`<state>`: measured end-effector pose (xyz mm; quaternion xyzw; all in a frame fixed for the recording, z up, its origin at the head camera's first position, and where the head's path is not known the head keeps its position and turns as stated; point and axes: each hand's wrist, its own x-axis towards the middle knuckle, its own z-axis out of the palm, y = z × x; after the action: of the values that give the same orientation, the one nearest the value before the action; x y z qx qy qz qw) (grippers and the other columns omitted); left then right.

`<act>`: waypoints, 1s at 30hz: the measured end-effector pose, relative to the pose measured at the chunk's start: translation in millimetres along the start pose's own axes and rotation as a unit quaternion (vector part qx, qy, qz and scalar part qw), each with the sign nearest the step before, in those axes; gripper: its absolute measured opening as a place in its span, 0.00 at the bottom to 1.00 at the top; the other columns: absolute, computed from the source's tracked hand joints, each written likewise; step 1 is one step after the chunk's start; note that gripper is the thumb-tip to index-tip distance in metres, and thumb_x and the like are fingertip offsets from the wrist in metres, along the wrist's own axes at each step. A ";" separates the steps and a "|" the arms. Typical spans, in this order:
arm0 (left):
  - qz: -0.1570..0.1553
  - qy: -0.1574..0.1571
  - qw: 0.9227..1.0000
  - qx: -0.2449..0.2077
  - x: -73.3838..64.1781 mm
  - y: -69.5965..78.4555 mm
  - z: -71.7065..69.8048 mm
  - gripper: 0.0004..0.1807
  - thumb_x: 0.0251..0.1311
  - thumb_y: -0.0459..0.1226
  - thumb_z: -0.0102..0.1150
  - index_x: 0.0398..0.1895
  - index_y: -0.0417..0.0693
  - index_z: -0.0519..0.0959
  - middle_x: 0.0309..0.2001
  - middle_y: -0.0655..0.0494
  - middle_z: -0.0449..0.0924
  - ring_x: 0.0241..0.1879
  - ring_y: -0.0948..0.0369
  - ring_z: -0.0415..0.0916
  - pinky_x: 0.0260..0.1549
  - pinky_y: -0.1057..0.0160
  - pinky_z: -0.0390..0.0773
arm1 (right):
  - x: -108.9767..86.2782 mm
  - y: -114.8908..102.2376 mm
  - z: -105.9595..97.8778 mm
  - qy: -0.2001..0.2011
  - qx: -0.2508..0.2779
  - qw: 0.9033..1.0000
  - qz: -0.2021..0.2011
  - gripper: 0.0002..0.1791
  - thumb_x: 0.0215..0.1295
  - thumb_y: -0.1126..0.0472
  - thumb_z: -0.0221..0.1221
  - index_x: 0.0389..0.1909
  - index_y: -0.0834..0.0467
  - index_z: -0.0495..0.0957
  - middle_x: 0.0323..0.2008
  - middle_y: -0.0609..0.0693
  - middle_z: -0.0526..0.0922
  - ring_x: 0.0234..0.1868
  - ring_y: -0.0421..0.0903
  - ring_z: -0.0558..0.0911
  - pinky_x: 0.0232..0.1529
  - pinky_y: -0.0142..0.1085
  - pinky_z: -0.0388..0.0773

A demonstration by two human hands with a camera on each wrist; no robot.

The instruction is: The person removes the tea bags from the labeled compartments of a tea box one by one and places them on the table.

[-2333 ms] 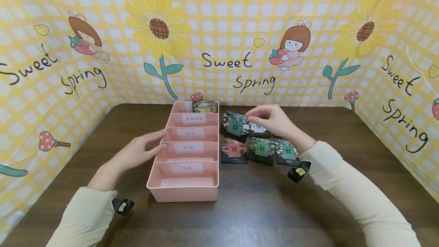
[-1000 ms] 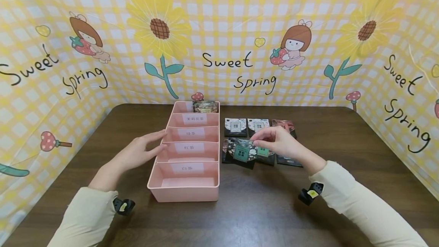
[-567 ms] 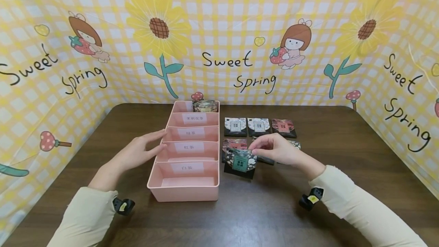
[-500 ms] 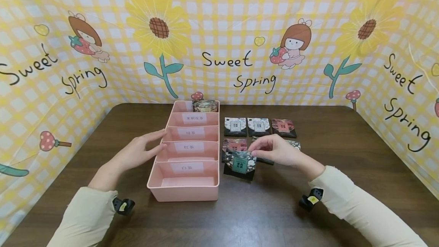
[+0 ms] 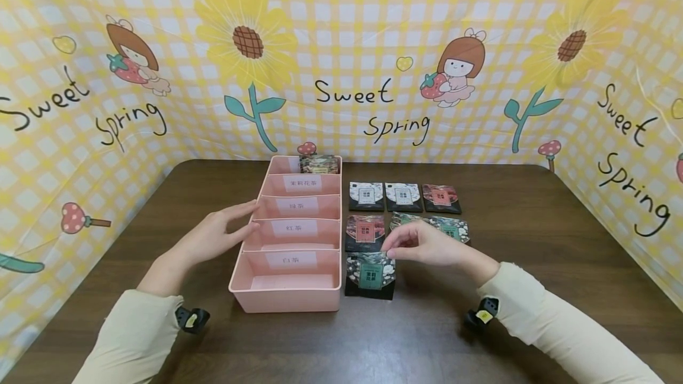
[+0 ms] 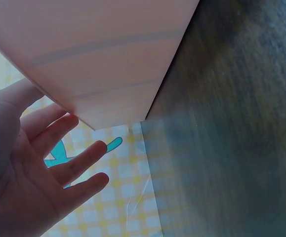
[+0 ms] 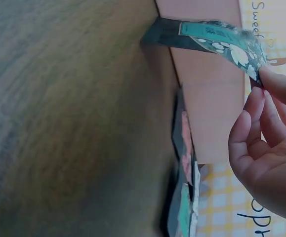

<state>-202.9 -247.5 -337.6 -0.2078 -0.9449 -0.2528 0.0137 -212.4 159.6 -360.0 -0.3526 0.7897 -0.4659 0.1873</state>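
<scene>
My right hand (image 5: 432,246) pinches the upper right corner of a tea bag sachet (image 5: 370,275) with a teal label and white flowers. The sachet is tilted in the right wrist view, close over the table in front of the red-labelled sachet (image 5: 365,233). With fairly straight fingers, my left hand (image 5: 213,236) rests on the left rim of a long pink divided box (image 5: 285,301). In the left wrist view the fingers (image 6: 78,165) spread beside the box wall. Paper labels mark its compartments, and a sachet (image 5: 320,165) stands in the farthest one.
Behind lie two white-labelled sachets (image 5: 366,196) and another red one (image 5: 441,198). A green-labelled sachet and a teal one (image 5: 453,229) are partly covered by my right hand. A yellow checked cloth (image 5: 341,46) hangs around the brown table (image 5: 427,336).
My right hand has carried the teal-labelled sachet from over the back row toward the front, past the red-labelled one. My left hand has stayed on the box.
</scene>
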 end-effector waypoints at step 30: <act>-0.008 -0.004 1.000 -0.001 0.0 -0.8 0.1 0.30 0.65 0.46 0.52 0.66 0.41 0.65 0.65 0.38 0.65 0.66 0.40 0.60 0.61 0.40 0.63 | 21.0 20.6 23.2 0.103 -0.102 0.986 0.078 0.05 0.57 0.66 0.61 0.34 0.61 0.83 0.35 0.56 0.86 0.32 0.39 0.82 0.38 0.29 0.80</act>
<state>-203.2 -248.1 -338.0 -0.2015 -0.9463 -0.2526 0.0075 -220.1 136.8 -388.7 -0.2572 0.8731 -0.4008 0.1045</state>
